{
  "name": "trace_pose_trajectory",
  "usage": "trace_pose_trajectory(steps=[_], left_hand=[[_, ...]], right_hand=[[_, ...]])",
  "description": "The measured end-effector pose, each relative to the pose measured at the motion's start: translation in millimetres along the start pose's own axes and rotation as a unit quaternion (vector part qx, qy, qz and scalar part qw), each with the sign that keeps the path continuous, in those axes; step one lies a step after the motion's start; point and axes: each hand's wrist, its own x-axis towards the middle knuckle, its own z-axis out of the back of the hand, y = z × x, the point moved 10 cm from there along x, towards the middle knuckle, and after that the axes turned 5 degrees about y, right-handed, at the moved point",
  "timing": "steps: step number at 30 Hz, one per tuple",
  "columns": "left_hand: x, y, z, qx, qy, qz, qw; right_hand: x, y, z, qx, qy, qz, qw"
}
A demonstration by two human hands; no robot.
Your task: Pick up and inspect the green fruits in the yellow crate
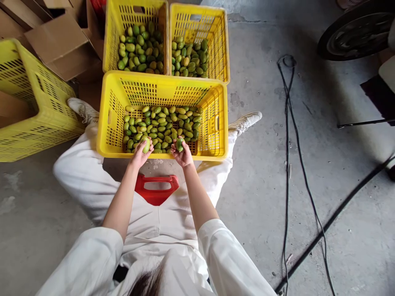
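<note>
My left hand (142, 154) is closed round a yellow-green oval fruit (146, 145) that looks like a small mango. A darker green fruit (179, 144) of the same shape is held in the fingers of my right hand (182, 154). Both hands are over the near rim of a wide yellow plastic crate (163, 155), which stands between my legs. Many similar fruits (163, 123), green to yellowish, lie loose across the crate's floor below my hands.
Behind stand two more yellow crates (135, 6) (226, 41) holding larger-looking green fruits. Another yellow crate (58, 111) and open cardboard boxes (61, 45) are at left. A red plastic handle (157, 197) shows between my thighs. Black cables (286, 164) and a wheel (358, 31) are at right.
</note>
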Motion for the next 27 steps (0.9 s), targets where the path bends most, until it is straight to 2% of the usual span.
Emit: trace_pose_trajectory(steps=[5, 8, 12, 17, 21, 25, 27], left_hand=[[-1.4, -0.3, -3.2, -0.018, 0.018, -0.001, 1.0], [-0.9, -0.8, -7.4, -0.005, 0.026, 0.004, 1.0], [-1.7, -1.7, -4.9, -0.009, -0.007, 0.016, 1.0], [-2.2, -1.2, 1.8, -0.06, -0.025, 0.01, 0.998], [0.6, 4.1, 7.1, -0.021, -0.024, 0.019, 0.999], [1.6, 4.7, 4.7, 0.004, -0.004, 0.015, 1.0], [1.0, 2.4, 2.8, -0.006, -0.002, 0.006, 1.0]], right_hand=[[-1.6, 1.9, -0.8, -0.005, 0.01, 0.01, 1.0], [-0.3, -0.9, 0.0, 0.009, 0.006, -0.008, 1.0], [1.8, -1.8, 1.9, 0.041, -0.014, -0.028, 0.999], [2.1, -3.2, 0.6, 0.068, -0.005, -0.039, 0.997], [2.3, -1.5, 2.4, 0.054, -0.013, -0.014, 0.998], [0.5, -0.4, 6.4, 0.03, -0.047, 0.008, 0.998], [-0.1, 0.3, 4.1, 0.015, -0.041, 0.016, 0.999]])
